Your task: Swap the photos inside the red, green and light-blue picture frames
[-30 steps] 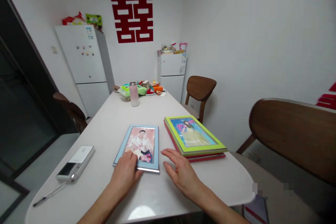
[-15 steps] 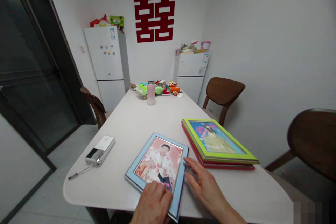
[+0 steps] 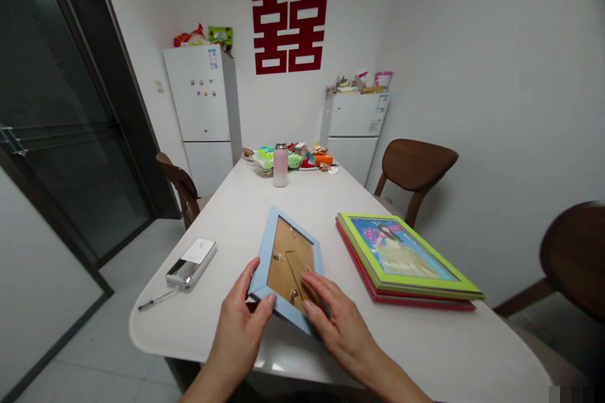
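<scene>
A light blue picture frame (image 3: pixel 289 258) is held tilted above the white table (image 3: pixel 246 214), its brown backing board with small clips facing me. My left hand (image 3: pixel 241 321) grips its near left corner, thumb on the rim. My right hand (image 3: pixel 338 321) holds the near right side, fingers resting on the backing. To the right lies a stack of frames (image 3: pixel 406 261), a lime green one with a picture of a person on top and a red one beneath.
A white power bank (image 3: pixel 191 262) and a pen (image 3: pixel 158 298) lie at the table's left. A pink bottle (image 3: pixel 280 165) and snacks stand at the far end. Wooden chairs (image 3: pixel 413 170) flank the table. Two white fridges stand against the back wall.
The blue frame was lying picture-up on the table; now both hands have lifted it and turned it over, so the backing shows. The view has shifted left.
</scene>
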`<move>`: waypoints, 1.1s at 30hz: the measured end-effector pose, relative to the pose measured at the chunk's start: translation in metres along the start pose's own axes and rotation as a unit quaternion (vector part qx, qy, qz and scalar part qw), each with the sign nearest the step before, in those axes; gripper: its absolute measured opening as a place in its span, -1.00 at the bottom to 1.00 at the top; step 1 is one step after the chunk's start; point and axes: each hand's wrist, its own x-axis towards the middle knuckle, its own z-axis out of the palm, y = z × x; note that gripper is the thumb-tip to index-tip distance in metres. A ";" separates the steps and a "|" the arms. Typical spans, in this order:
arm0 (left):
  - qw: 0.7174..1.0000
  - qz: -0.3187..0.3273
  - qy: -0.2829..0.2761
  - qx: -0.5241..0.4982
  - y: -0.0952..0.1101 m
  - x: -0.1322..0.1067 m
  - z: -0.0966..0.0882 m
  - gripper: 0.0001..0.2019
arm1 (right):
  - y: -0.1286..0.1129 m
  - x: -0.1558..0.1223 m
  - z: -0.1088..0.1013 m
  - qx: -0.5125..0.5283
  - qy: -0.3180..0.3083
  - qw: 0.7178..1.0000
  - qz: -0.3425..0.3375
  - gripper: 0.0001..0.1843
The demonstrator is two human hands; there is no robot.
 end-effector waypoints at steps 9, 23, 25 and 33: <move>0.971 -0.012 -0.052 0.234 -0.049 -0.024 -0.004 -0.48 | 0.016 -0.017 0.007 -0.117 -0.081 0.987 -0.078 -0.65; 0.936 0.076 -0.116 0.325 -0.050 -0.026 -0.001 -0.56 | 0.014 -0.014 0.005 -0.113 -0.104 0.984 -0.091 -0.71; 0.932 0.095 -0.160 0.310 -0.044 -0.020 0.000 -0.60 | 0.012 -0.006 0.002 -0.102 -0.124 0.983 -0.090 -0.73; 0.924 0.100 -0.215 0.299 -0.034 -0.010 0.002 -0.72 | 0.007 0.014 0.010 -0.083 -0.162 0.978 -0.101 -0.86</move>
